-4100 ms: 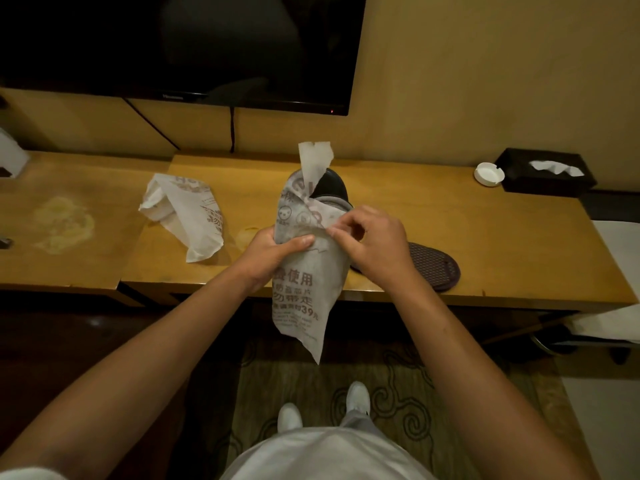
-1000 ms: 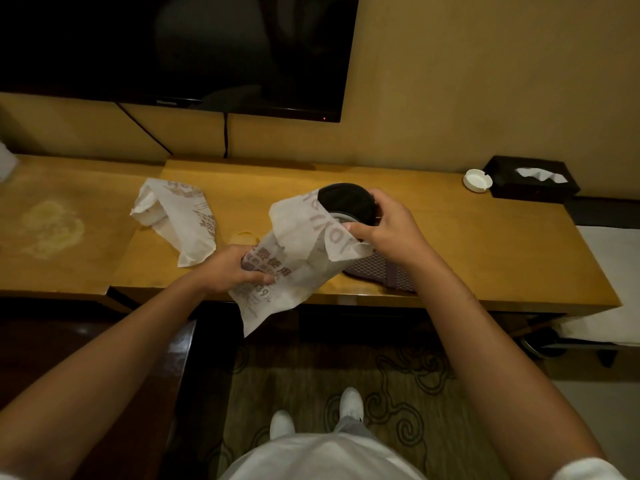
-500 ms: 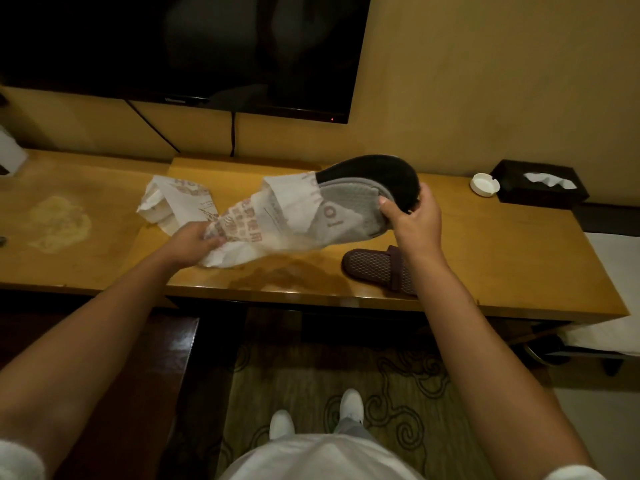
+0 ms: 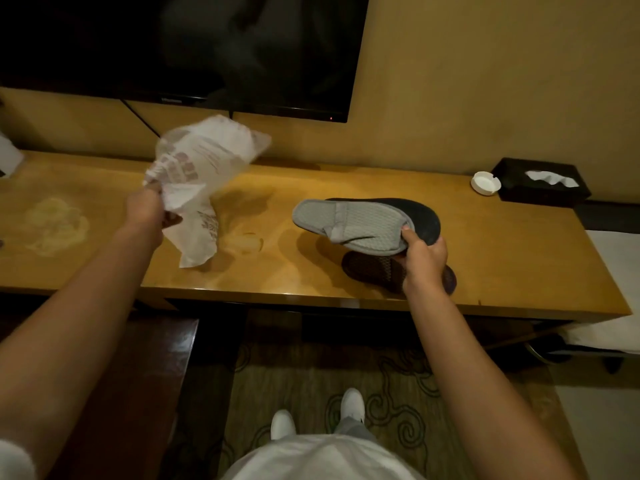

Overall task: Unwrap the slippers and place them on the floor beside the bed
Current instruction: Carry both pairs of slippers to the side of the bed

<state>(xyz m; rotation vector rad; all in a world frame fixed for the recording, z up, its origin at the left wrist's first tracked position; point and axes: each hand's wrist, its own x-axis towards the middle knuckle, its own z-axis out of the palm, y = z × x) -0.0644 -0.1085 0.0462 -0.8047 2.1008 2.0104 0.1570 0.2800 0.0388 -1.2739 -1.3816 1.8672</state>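
The right hand [image 4: 424, 258] reaches forward on an outstretched arm, fingers clenched around the rear end of a pair of flat grey waffle-textured cloth slippers with black soles [image 4: 360, 223], held stacked together and level just above the front right part of the long yellow wooden bench [image 4: 311, 271]. Directly under them, partly hidden by the hand, one dark brown mesh slipper [image 4: 374, 268] lies on the bench near its front edge. The left hand [image 4: 149, 206] is raised over the left half of the bench, gripping one crumpled white printed wrapper [image 4: 204, 157], which flares up and to the right, clear of the slippers. A second white printed wrapper [image 4: 199, 240] lies on the bench just below and beside that hand. At the back right corner stand one small round white ashtray [image 4: 485, 182] and one black tissue box [image 4: 540, 181], side by side. A black television [image 4: 180, 46] hangs on the wall behind the bench.
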